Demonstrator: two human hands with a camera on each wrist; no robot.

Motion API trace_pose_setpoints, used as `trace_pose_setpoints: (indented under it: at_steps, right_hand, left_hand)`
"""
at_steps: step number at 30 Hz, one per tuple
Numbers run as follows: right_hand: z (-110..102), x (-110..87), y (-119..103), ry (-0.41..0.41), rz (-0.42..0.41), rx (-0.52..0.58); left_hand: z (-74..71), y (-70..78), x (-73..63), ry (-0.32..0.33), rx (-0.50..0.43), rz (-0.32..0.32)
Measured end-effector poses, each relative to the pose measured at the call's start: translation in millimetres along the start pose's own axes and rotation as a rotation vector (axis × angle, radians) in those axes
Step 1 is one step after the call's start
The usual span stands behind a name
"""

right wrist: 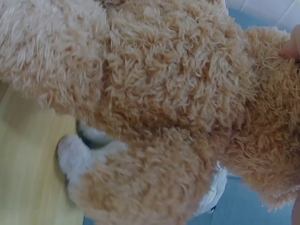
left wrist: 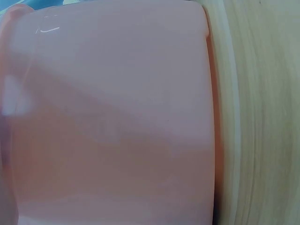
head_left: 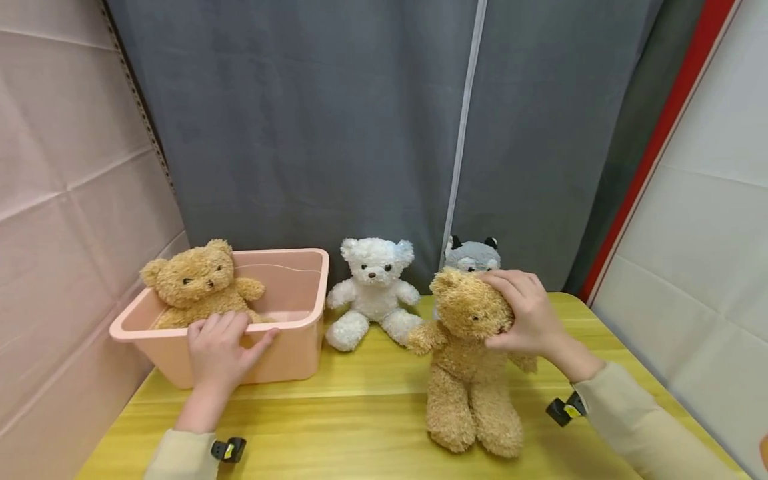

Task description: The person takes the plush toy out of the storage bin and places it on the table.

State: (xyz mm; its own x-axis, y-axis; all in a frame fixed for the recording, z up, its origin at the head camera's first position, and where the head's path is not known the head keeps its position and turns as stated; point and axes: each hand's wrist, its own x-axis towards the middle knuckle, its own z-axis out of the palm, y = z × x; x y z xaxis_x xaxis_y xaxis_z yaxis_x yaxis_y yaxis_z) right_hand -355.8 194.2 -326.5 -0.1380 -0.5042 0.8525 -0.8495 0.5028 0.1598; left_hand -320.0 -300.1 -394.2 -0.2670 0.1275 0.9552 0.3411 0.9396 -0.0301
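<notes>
On the right, my right hand grips the head of a tan teddy bear from its side, thumb across the face. The bear hangs upright, legs down, in front of a grey and white plush animal that it mostly hides. In the right wrist view the bear's curly fur fills most of the picture. My left hand holds the front rim of a pink plastic bin, fingers over the edge. A second tan teddy bear sits inside, at the bin's left end. The bin's smooth wall fills the left wrist view.
A white teddy bear sits at the back of the wood-grain table, between the bin and the held bear. A grey curtain hangs behind. Pale panels stand at the left and right.
</notes>
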Motion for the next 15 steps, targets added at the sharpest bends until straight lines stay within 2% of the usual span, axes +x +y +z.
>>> trace_pose_setpoints:
  at_steps: [9,15]
  right_hand:
    - [-20.7,-13.7,20.2,-0.131,0.067,0.009]
    - [-35.1,-20.8,26.9,-0.300,0.155,0.058]
  left_hand:
    - [0.9,0.2,1.0,0.034,-0.012,0.006]
    - [2.2,-0.3,0.2,0.030,-0.017,0.001]
